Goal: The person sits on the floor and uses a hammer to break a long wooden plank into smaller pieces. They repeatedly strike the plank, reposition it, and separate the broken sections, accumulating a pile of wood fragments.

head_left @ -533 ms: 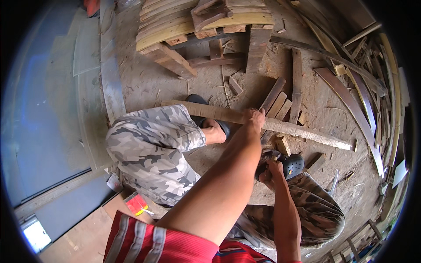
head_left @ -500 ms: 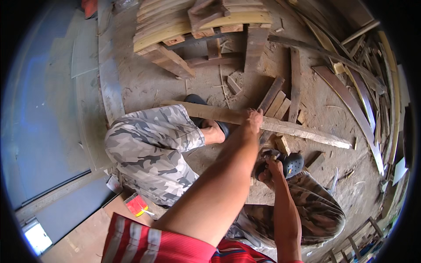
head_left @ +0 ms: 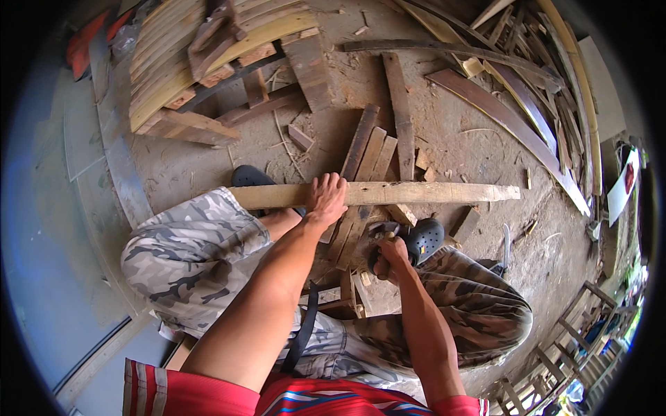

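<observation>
Head view, looking down on a seated person at work over a dirt floor (head_left: 208, 166) strewn with offcuts. The left hand (head_left: 326, 200) lies palm-down on a long pale plank (head_left: 430, 193), fingers spread flat over its top face and not curled round it; the hand appears to be pressing the plank down to steady it, not lifting it. The plank rests across the person's lap region just above the knees, over a cluster of short dark boards (head_left: 368, 159) on the ground, and it passes just in front of a dark clog (head_left: 251, 176) on one foot. Its long axis runs nearly level across the picture, from the left knee in camouflage trousers (head_left: 187, 249) out to a free end at the right, that end pointing toward a curved dark slat (head_left: 506, 118); the slight bow in its edges is likely lens bending.

The right hand (head_left: 390, 255) is closed in a fist round the handle of a small tool (head_left: 380, 232), held below the plank and just beside the second clog (head_left: 424, 237); what kind of tool it is cannot be told, as most of it is hidden. Keeping it low and near the plank's underside edge suggests work on that stretch to the right of the pressing hand.

A stack of curved pale laths (head_left: 201, 48) stands well apart at upper left.
</observation>
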Action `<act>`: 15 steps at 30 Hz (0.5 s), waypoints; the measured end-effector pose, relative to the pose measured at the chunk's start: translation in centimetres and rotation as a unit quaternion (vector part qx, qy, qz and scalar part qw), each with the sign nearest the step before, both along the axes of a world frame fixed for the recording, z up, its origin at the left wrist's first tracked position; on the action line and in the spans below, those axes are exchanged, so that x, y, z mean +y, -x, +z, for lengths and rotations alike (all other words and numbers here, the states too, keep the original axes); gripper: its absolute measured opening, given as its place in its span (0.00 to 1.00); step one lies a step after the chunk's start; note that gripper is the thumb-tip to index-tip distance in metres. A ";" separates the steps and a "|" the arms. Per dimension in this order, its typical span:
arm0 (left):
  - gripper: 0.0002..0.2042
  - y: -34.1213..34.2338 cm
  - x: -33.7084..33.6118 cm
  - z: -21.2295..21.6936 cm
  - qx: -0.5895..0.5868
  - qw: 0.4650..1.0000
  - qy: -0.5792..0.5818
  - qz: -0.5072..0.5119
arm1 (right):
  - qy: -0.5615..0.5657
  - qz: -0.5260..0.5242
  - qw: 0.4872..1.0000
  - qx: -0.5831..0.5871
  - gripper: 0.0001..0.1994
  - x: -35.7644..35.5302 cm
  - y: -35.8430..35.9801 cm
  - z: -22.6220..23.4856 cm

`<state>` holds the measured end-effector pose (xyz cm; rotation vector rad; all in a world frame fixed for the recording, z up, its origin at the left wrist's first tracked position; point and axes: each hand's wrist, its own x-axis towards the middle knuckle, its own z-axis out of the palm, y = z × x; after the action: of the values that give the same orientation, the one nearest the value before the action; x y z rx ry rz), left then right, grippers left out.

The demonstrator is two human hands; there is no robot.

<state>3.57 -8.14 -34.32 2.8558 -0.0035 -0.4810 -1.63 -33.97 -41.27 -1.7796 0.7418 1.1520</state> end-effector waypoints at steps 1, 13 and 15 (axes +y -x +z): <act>0.32 -0.2 -0.3 0.3 0.001 1.000 0.002 -0.004 | 0.013 0.030 0.999 0.000 0.09 -0.2 0.1 -0.4; 0.28 -0.2 -0.7 -1.5 -0.054 0.994 -0.088 -0.033 | 0.044 0.052 0.997 -0.033 0.10 1.5 0.1 1.1; 0.27 -0.7 -0.3 -1.3 0.044 0.998 -0.050 -0.021 | 0.057 0.058 0.997 -0.001 0.08 0.8 -0.2 1.1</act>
<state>4.29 -8.44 -35.66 2.9349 -0.0228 -0.6333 -1.41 -33.16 -40.18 -1.9396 0.7242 1.2042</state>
